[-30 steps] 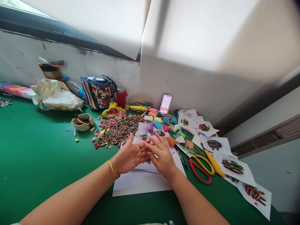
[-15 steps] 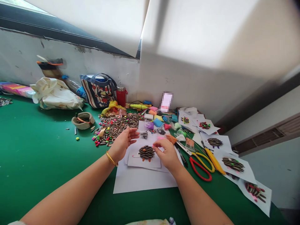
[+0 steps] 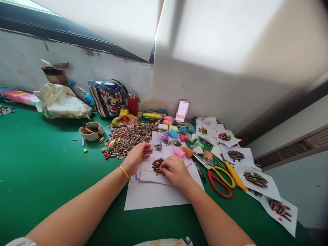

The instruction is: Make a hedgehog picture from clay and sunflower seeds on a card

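Note:
A white card (image 3: 148, 175) bears a hedgehog shape (image 3: 156, 165) made of striped seeds, with orange feet and a thin drawn snout. It lies on larger white paper (image 3: 159, 200). Over the seed body, my right hand (image 3: 175, 169) pinches a small pink ball (image 3: 160, 167) between thumb and finger and hides part of the hedgehog. To the left, my left hand (image 3: 139, 158) is held above the paper's edge, fingers apart and nothing in it. Beyond both hands are a pink clay packet (image 3: 178, 152) and a heap of striped seeds (image 3: 133, 138).
Red and yellow scissors (image 3: 220, 181) and a yellow cutter (image 3: 235, 176) lie right of the paper. Finished seed cards (image 3: 256, 180) line the right edge. A clay bowl (image 3: 91, 131), a striped bag (image 3: 109, 99) and a red bottle (image 3: 133, 105) stand behind, to the left.
My right hand has moved left and nearer, from the hedgehog's right edge to over its body, uncovering the pink packet and a pink strip. My left hand has shifted slightly.

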Available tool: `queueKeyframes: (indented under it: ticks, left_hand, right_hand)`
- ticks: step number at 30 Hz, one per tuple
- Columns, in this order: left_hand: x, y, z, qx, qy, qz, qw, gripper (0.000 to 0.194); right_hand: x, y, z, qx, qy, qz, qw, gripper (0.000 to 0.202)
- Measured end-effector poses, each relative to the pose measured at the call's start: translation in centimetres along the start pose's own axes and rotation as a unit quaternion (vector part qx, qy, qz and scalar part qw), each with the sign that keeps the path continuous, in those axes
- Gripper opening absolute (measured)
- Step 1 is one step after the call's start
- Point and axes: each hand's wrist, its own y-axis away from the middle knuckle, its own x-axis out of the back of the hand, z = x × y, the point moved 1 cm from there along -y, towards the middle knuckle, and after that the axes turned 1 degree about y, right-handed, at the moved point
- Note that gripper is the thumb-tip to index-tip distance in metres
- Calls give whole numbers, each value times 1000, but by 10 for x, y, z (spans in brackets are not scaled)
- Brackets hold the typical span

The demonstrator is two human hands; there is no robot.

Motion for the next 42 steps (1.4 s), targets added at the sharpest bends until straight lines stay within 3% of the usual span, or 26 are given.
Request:
queueKeyframes:
  ticks: [21,26,33,35,38,42]
  left_hand:
    - [0,-2,-2,11,-26,6,1000,40]
    - [0,-3,-2,14,-24,2,1000,39]
    - [0,-4,-2,19,-31,9,999,39]
    - [0,-3,-2,21,-37,11,999,39]
    - [-1,-3,-2,26,-51,6,998,39]
    - [-1,-1,-1,27,-69,3,997,41]
  right_hand:
    - [-6,-1,-1,-35,-9,-26,999,3]
    - [2,-2,4,-32,-20,-18,999,6]
    - [24,-6,30,-42,-9,40,998,11]
    - [37,-8,42,-64,21,58,996,15]
    - [63,-10,67,-150,123,66,979,22]
    - [95,-15,111,-302,270,15,914,33]
